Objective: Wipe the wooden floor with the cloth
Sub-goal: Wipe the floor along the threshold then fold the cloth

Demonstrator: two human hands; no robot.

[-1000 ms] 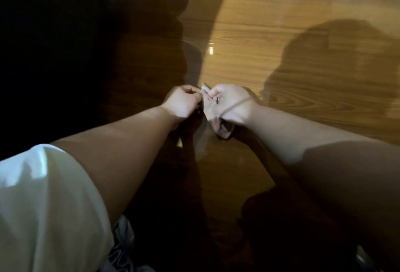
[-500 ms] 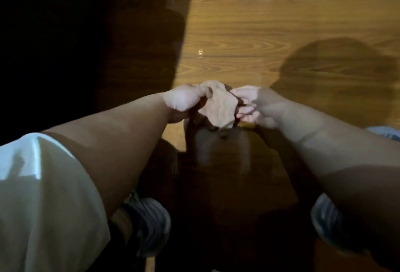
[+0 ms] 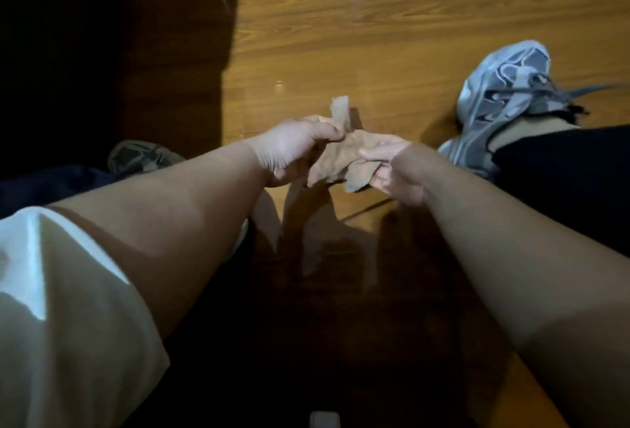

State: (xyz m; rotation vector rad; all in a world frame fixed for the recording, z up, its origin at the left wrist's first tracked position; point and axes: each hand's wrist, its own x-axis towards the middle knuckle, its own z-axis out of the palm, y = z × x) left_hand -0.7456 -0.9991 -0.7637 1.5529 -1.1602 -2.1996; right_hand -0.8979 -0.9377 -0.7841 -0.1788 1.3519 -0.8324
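Observation:
A small crumpled light cloth [image 3: 335, 156] hangs in the air between my two hands, above the glossy wooden floor [image 3: 358, 35]. My left hand [image 3: 293, 150] grips its left side with curled fingers. My right hand [image 3: 392, 168] pinches its right side between thumb and fingers. One corner of the cloth sticks up beyond my left fingers. The cloth does not touch the floor.
My right foot in a grey sneaker [image 3: 501, 97] rests on the floor at the right, my left sneaker [image 3: 143, 156] at the left. A deep dark shadow [image 3: 85, 52] covers the left side and the floor under my arms.
The view has tilted down and both sneakers have come into view. My hands have moved slightly apart, spreading the cloth between them.

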